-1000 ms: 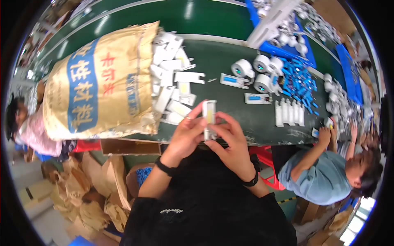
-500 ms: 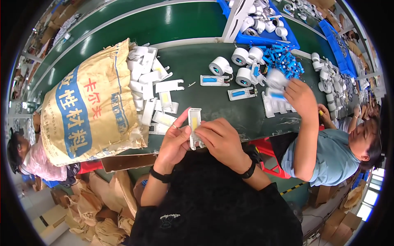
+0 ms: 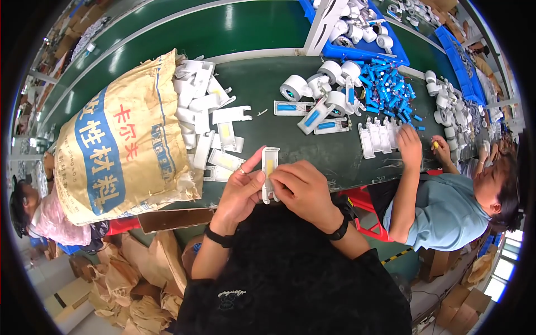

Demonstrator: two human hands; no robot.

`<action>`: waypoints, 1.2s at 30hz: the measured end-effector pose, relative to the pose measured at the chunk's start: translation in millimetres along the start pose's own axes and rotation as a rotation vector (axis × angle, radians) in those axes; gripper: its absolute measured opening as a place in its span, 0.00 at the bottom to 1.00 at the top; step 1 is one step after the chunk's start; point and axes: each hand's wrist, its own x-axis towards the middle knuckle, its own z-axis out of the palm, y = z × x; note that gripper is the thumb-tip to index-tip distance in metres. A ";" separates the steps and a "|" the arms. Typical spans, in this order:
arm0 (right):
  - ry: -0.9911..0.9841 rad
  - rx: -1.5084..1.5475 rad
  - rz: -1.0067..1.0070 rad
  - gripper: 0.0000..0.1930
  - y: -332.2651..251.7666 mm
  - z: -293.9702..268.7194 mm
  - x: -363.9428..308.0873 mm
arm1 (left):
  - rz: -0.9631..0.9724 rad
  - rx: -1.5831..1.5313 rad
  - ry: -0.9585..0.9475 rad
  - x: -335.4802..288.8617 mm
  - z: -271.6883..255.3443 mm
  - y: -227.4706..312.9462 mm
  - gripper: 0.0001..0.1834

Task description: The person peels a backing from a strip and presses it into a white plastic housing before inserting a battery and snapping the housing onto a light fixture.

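Observation:
A narrow white plastic housing [image 3: 271,153] with a yellow strip inside stands upright between my two hands above the table's near edge. My left hand [image 3: 241,192] grips its left side, thumb and fingers closed on it. On its right side, the pinched fingers of my right hand [image 3: 304,187] press against the lower part of the strip; anything small under those fingertips is hidden. Nearest to my left hand lies a heap of similar white housings [image 3: 226,162], a few showing yellow strips. They spill from a large printed tan sack [image 3: 120,139].
Right of centre on the green table [image 3: 257,134] lie round-headed white units [image 3: 296,87], blue cylinders [image 3: 385,84] and a row of white housings [image 3: 377,137]. A co-worker's hand [image 3: 409,146] reaches there. A blue crate [image 3: 363,53] stands behind, a red stool [image 3: 365,215] below.
My hands and the housing have shifted slightly right. The co-worker's hand has come down toward the row of housings, and another white unit with a blue cylinder now lies among the round-headed ones.

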 end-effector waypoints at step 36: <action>0.519 1.432 0.735 0.06 83.8 -88.3 -98.9 | 0.906 1.686 0.371 186.1 50.8 30.9 0.31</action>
